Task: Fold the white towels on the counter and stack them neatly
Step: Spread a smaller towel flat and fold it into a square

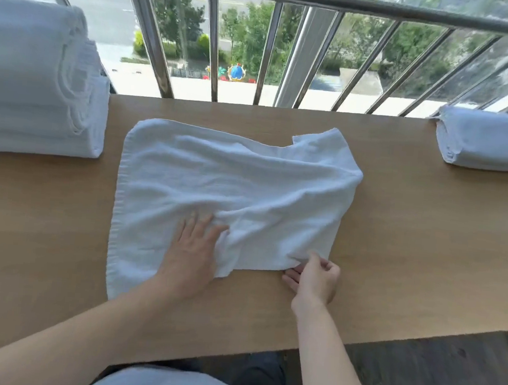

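You are facing wooden worktop [395, 250] running left to right. At middle, rumpled white towel [232, 184] lying spread; at far left, stack of folded towels [40, 97] sitting; at far right, single folded towel [490, 142] resting, well apart.

loose towel [234, 190]: white, rumpled, partly folded over, middle of the counter [411, 237]
towel stack [34, 87]: folded, left end
folded towel [490, 139]: right end

Head cam: looks down, near counter [396, 235].
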The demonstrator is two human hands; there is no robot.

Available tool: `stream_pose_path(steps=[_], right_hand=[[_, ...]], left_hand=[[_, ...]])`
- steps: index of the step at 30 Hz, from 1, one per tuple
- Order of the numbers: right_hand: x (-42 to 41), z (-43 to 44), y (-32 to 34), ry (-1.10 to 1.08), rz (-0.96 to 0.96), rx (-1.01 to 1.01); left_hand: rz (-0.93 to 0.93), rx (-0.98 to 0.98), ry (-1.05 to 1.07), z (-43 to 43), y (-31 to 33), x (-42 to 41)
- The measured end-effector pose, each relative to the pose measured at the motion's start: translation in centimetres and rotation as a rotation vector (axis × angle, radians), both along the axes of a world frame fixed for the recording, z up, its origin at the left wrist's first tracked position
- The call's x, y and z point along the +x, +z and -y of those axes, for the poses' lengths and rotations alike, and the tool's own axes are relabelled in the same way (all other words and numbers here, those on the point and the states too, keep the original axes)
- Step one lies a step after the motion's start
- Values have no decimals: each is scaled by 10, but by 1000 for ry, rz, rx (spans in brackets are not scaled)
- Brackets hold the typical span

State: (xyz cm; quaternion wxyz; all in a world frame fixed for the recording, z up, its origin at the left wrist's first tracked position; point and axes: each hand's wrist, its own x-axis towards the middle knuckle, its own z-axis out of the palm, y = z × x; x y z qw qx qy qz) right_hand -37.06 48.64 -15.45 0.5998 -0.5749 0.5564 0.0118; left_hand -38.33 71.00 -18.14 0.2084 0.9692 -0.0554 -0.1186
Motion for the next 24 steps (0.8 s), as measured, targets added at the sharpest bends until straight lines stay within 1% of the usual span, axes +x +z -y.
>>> stream_pose_path(steps=[2, 4, 6, 7, 10, 11, 13, 14, 15, 16, 18, 20, 24], right_hand=[[5, 19, -2, 162, -65, -200], [12, 44, -6, 343, -105, -368], [23, 67, -10, 536, -113, -399], [30, 76, -12, 629, -109, -390], [46, 88, -11, 820, -9, -279], [49, 92, -8, 827, 28, -207], [53, 100, 1, 755, 93, -11], [55, 106, 5, 702, 132, 45], [56, 112, 9, 649, 172, 46], [56, 118, 14, 622, 210, -11], [53, 124, 21, 639, 238, -148], [43, 126, 20, 687, 194, -187], [38, 135, 13, 702, 124, -291]], left_hand=[[19, -33, 81, 36, 5, -7], [99, -111, 71, 76, 10, -12], [166, -116, -4, 112, 7, -11], [143, -81, -26, 126, 5, -10], [-74, 52, 13, 154, 0, -3], [-121, 84, 16, 158, -2, -4], [-124, 101, 65, 158, -6, -7], [-124, 101, 95, 156, -7, -9], [-134, 95, 111, 153, -7, -9], [-142, 93, 113, 150, -7, -10], [-146, 111, 95, 152, -7, -12], [-177, 105, 72, 160, 0, -14], [-69, 0, 119, 176, 2, -20]])
